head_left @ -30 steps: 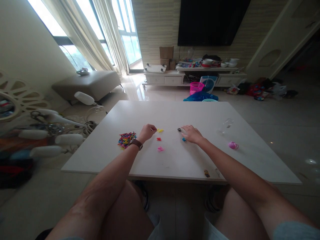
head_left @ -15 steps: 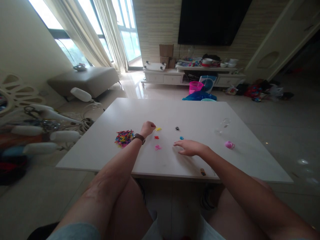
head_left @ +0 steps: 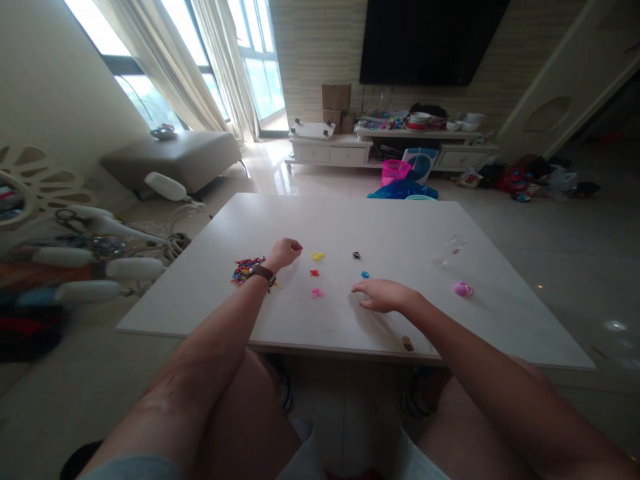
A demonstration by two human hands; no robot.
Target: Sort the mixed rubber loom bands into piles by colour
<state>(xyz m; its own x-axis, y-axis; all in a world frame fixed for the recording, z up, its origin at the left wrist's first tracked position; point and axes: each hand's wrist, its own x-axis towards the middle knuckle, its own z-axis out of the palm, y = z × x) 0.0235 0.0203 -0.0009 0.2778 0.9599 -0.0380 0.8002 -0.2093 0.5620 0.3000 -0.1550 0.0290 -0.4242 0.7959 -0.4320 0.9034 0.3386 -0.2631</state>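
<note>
My left hand, with a dark watch on the wrist, hovers over the white table; its fingers are curled together, and whatever may be in them is hidden. Just right of it lies a small yellow cluster. Behind the wrist, a heap of tiny multicoloured pieces is partly covered. Below the yellow cluster are a red one and a pink one. My right hand is open, fingers stretched leftward, just below a small blue cluster. Farther back sits a black cluster.
On the table's right lie a pink rounded object and a clear plastic item. A small brown-yellow object is near the front edge. Beyond stand a pink basket and a low cabinet. White lamp arms are at left.
My left hand has moved left, away from the yellow cluster and towards the multicoloured heap. My right hand stays in nearly the same place. The view has shifted slightly.
</note>
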